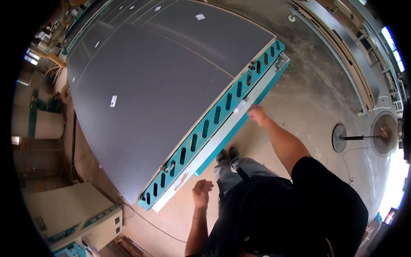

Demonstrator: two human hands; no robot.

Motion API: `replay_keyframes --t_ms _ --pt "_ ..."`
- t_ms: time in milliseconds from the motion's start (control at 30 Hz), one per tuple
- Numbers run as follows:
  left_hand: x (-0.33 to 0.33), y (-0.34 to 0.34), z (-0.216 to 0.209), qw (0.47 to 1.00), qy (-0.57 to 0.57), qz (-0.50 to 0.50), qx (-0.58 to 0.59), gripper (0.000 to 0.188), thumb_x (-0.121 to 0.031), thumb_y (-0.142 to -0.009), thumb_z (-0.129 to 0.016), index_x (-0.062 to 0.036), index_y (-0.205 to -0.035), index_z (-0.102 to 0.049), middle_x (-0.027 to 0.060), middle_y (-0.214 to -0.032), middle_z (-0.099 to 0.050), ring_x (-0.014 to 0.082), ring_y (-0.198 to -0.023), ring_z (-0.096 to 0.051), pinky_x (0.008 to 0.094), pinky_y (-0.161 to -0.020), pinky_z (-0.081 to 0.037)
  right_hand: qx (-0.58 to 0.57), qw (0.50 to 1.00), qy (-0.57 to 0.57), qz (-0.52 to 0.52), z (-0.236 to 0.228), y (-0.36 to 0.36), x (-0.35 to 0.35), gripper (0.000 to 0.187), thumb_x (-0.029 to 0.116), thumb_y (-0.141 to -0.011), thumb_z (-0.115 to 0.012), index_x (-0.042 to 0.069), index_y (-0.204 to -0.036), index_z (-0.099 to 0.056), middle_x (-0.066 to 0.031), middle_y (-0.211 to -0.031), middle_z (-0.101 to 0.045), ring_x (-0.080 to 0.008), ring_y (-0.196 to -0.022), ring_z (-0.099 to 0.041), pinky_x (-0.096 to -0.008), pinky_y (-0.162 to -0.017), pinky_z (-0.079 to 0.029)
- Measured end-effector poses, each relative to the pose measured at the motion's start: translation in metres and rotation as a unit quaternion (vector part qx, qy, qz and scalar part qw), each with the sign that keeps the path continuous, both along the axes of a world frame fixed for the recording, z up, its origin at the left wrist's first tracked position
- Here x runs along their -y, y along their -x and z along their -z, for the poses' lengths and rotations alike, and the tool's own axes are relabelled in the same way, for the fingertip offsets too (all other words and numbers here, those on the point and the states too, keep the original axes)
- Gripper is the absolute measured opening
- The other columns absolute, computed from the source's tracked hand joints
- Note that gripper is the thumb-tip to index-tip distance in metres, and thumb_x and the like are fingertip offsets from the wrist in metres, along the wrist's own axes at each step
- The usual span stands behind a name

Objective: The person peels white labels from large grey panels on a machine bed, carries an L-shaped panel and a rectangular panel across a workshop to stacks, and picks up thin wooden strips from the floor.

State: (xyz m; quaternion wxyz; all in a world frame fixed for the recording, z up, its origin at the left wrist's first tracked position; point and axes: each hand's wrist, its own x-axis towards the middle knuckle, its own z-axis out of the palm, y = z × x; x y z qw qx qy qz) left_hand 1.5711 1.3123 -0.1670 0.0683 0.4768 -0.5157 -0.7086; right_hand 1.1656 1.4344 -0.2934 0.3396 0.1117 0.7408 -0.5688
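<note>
A large dark grey panel with several small white labels lies on a machine bed in front of me. Along its near edge runs a teal slotted rail; below that is a pale ledge with a worn patch, and a lower teal bar. Beside this bar, my right hand has its fingers curled in at the edge; whether they grip anything is hidden. A small whitish object sits on the ledge nearby. My left hand hangs off the rail's near end, fingers loosely bent and apart, holding nothing.
A beige cabinet stands at the lower left, with a cable on the floor beside it. On the right are a fan on a round-based stand and a long rack of boards. My feet are beneath the lower bar.
</note>
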Motion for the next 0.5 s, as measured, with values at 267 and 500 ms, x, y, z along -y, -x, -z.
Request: replay_keyframes --t_ms 267,500 --pt "0.001 0.146 0.025 0.974 -0.035 0.221 -0.044 0.017 -0.015 -0.085 -0.058 -0.0008 -0.094 -0.056 0.0061 -0.081 -0.063 0.0143 -0.074 -0.062 0.0254 -0.066 -0.048 -0.170 0.955 -0.075 -0.232 -0.021 -0.077 -0.129 0.009 0.013 -0.072 -0.058 0.005 -0.070 -0.055 -0.0076 -0.064 -0.057 -0.0188 -0.064 -0.056 -0.0332 -0.061 -0.045" --pt "-0.068 0.266 0.043 0.928 -0.029 0.371 0.006 0.022 -0.013 -0.083 -0.061 0.0011 -0.099 -0.055 0.0050 -0.082 -0.060 0.0123 -0.070 -0.060 0.0239 -0.062 -0.046 -0.278 0.854 -0.260 -0.354 0.101 -0.125 -0.368 0.044 0.031 -0.070 -0.061 -0.002 -0.100 -0.062 -0.0180 -0.100 -0.063 -0.0285 -0.089 -0.062 -0.0343 -0.079 -0.049"
